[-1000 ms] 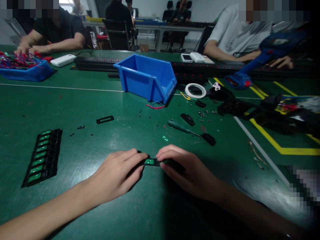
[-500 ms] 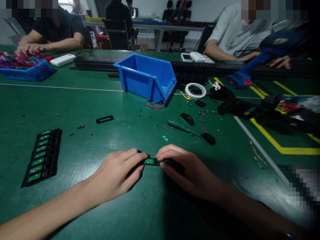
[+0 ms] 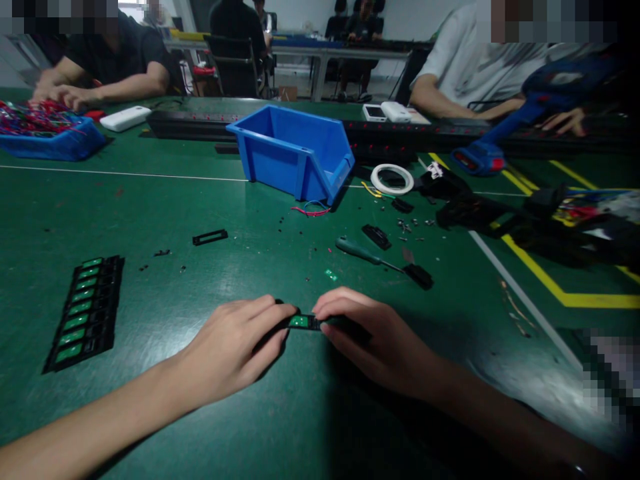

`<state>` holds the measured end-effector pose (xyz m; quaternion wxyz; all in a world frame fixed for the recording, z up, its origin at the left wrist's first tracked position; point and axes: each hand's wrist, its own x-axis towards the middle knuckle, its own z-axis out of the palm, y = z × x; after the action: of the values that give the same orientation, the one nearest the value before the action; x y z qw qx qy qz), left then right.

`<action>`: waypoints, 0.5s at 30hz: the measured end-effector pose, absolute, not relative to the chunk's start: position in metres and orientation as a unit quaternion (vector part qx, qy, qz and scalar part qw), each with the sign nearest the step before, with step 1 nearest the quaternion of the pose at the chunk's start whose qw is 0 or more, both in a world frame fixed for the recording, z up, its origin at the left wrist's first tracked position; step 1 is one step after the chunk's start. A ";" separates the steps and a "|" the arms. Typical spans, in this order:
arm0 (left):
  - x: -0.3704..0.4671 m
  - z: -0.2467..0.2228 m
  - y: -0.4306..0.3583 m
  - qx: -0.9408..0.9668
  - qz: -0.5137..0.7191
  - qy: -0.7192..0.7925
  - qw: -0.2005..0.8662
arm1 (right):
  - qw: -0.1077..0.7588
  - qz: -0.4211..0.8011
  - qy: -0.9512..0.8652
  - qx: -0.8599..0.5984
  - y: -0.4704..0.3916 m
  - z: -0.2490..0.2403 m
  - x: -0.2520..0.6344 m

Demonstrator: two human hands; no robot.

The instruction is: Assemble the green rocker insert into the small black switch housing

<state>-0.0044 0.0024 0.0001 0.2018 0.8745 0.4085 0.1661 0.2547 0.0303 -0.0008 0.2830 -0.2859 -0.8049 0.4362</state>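
Note:
Between my two hands, just above or on the green table, is a small black plastic housing with a green circuit board [image 3: 300, 321] showing in its middle. My left hand [image 3: 245, 340] grips its left end between thumb and fingers. The right end is pinched by my right hand [image 3: 370, 340], whose fingers hide that part. To the left lies a row of similar black housings [image 3: 85, 313] with green boards in them. Beyond my hands are a loose small green board [image 3: 331, 275], a screwdriver [image 3: 365, 253] with a green handle, and an open black frame [image 3: 210, 237].
A blue bin [image 3: 295, 157] stands ahead. Around it are a white tape roll [image 3: 392, 179], small screws [image 3: 405, 225], black parts [image 3: 376, 236] and a blue cordless drill [image 3: 520, 120]. A blue tray of wires [image 3: 50, 143] sits far left. Co-workers' hands rest across the table.
Both my hands keep the same hold on the housing, with hardly any movement. At the far left, a co-worker's hand has shifted slightly.

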 end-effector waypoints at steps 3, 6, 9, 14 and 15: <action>-0.004 0.000 0.002 0.875 0.166 0.407 0.201 | 0.283 0.435 -0.806 -0.285 0.031 -0.001 0.255; -0.005 0.000 0.002 0.876 0.165 0.407 0.202 | 0.282 0.435 -0.807 -0.284 0.031 0.000 0.254; -0.004 0.000 0.002 0.875 0.162 0.409 0.203 | 0.281 0.436 -0.807 -0.283 0.031 0.000 0.254; -0.004 0.000 0.002 0.876 0.163 0.410 0.197 | 0.284 0.434 -0.807 -0.283 0.031 -0.001 0.255; -0.004 0.000 0.002 0.876 0.164 0.409 0.196 | 0.284 0.433 -0.807 -0.284 0.031 -0.001 0.255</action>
<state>-0.0040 0.0022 0.0004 0.1958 0.8758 0.4094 0.1643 0.2545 0.0307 -0.0009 0.2838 -0.2844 -0.8067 0.4333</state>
